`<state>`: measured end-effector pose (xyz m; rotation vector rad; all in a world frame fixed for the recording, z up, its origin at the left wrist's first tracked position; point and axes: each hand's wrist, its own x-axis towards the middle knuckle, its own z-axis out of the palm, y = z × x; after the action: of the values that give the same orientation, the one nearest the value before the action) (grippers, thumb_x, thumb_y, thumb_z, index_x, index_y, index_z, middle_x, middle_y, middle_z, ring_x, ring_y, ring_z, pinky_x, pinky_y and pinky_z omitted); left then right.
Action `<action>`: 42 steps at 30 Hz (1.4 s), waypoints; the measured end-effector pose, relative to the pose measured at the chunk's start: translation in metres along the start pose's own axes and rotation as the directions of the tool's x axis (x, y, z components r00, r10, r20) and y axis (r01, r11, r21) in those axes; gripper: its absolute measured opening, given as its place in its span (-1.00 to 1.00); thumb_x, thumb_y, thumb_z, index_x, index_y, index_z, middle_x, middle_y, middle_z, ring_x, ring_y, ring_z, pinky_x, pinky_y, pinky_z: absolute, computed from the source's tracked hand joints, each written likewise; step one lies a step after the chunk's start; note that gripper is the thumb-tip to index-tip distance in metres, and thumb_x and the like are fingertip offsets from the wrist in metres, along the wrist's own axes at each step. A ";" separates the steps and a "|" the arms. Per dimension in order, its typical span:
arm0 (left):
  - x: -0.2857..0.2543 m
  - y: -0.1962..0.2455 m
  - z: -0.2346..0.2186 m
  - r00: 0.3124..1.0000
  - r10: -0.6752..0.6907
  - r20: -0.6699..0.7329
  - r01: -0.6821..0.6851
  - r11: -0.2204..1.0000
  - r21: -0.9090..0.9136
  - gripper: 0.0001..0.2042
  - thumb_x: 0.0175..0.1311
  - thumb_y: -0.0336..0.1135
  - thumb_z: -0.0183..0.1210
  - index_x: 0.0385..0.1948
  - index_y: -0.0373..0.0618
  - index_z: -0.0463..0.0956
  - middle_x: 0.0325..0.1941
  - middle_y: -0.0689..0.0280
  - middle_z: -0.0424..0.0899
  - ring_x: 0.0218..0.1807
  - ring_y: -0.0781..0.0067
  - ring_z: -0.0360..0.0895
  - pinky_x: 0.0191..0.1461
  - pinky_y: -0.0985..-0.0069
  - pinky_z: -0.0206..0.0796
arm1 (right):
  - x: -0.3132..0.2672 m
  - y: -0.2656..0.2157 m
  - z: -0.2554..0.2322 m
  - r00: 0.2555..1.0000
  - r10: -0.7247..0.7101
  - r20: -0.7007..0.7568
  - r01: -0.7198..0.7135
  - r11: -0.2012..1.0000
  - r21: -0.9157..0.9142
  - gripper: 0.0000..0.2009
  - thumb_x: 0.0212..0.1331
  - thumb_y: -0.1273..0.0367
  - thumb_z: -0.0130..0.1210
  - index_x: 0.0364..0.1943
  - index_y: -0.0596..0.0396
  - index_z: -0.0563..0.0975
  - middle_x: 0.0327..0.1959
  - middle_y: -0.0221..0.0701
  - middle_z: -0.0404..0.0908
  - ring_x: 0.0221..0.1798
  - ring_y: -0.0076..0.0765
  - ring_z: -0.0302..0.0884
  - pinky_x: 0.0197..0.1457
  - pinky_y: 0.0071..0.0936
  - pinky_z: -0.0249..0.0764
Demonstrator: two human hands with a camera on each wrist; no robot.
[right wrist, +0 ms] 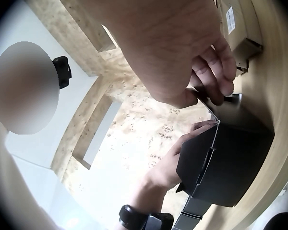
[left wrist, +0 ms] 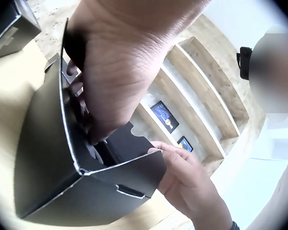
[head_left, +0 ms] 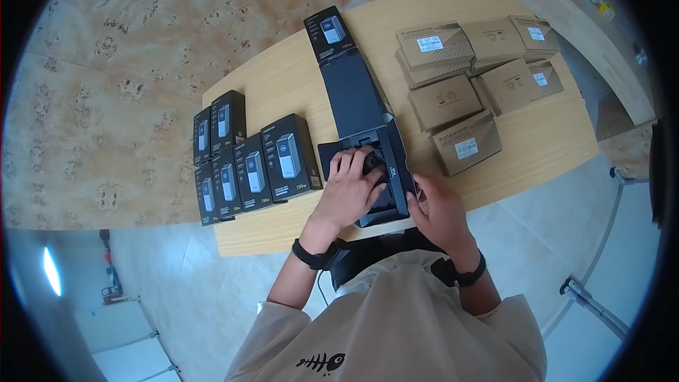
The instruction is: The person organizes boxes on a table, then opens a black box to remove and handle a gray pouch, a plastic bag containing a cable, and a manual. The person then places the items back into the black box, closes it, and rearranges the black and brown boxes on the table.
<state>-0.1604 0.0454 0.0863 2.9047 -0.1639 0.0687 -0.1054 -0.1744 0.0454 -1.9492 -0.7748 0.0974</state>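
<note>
An open black box [head_left: 397, 177] lies near the table's front edge, its long lid [head_left: 351, 92] folded back away from the person. My left hand [head_left: 348, 187] reaches down into it, fingers bent around a dark rounded item [head_left: 373, 161]; its exact kind is mostly covered by the fingers. In the left wrist view, the black box [left wrist: 53, 158] hides the fingertips below its wall. At the right side, my right hand [head_left: 440, 212] pinches the box's side wall, thumb on one face and fingers on the other. The right wrist view shows those fingers [right wrist: 218, 79] at the top edge.
Several black printed boxes [head_left: 253, 170] stand in rows at the left. Another printed box [head_left: 331, 34] stands beyond the lid. Several brown cartons [head_left: 463, 143] are grouped on the right, some stacked. The wooden table [head_left: 283, 78] has a curved front edge close to the person.
</note>
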 end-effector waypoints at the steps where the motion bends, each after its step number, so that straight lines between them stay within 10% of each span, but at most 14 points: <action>1: 0.000 0.001 -0.001 1.000 0.000 -0.003 0.000 1.000 0.001 -0.64 0.34 -0.19 0.31 0.12 -0.08 0.70 0.39 0.11 0.43 0.44 0.00 0.30 0.55 0.09 0.06 | 0.001 -0.002 -0.001 1.000 -0.003 -0.001 0.003 1.000 -0.002 -0.64 0.32 0.41 0.25 0.15 0.26 0.55 -0.25 -0.14 0.65 -0.29 -0.01 0.63 -0.16 -0.14 0.55; 8: -0.020 -0.002 -0.036 0.978 -0.028 -0.207 0.017 0.998 -0.057 -0.68 0.32 -0.32 0.33 0.09 -0.06 0.70 0.31 0.13 0.54 0.32 -0.02 0.47 0.47 0.09 0.21 | 0.004 -0.018 0.000 1.000 -0.014 0.004 0.013 0.998 0.060 -0.57 0.29 0.38 0.29 0.22 0.18 0.54 0.02 -0.12 0.58 -0.10 0.00 0.65 -0.01 -0.17 0.60; 11: -0.045 -0.007 -0.039 0.886 -0.314 -0.342 0.223 0.934 -0.281 -0.73 0.37 -0.43 0.25 0.08 -0.14 0.67 0.19 0.11 0.57 0.18 0.04 0.57 0.24 0.24 0.44 | 0.001 -0.021 0.005 0.997 -0.076 0.025 0.075 0.996 0.057 -0.55 0.28 0.37 0.31 0.24 0.15 0.56 0.16 -0.13 0.52 0.00 -0.02 0.64 0.09 -0.22 0.60; 17: -0.090 0.010 -0.023 0.826 -0.541 -0.160 0.381 0.744 -0.548 -0.51 0.48 -0.33 0.21 0.39 -0.27 0.39 0.27 -0.07 0.53 0.23 -0.02 0.57 0.33 0.22 0.43 | -0.004 -0.021 0.005 0.982 -0.091 0.167 0.093 0.996 -0.007 -0.52 0.27 0.30 0.34 0.26 0.13 0.58 0.28 -0.14 0.46 0.08 -0.03 0.60 0.19 -0.23 0.57; 42: -0.079 0.047 0.038 0.952 -0.204 -0.229 0.173 0.974 -0.147 -0.53 0.33 -0.28 0.34 0.30 0.02 0.59 0.35 0.14 0.51 0.35 -0.01 0.46 0.40 0.13 0.30 | 0.009 -0.004 0.010 0.977 -0.159 0.140 0.157 0.987 0.026 -0.61 0.18 0.44 0.38 0.11 0.06 0.60 0.13 -0.27 0.54 -0.11 -0.14 0.66 0.00 -0.25 0.61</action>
<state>-0.2431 -0.0004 0.0552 2.7411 0.1469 0.3661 -0.1040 -0.1601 0.0461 -1.8737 -1.0177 0.1461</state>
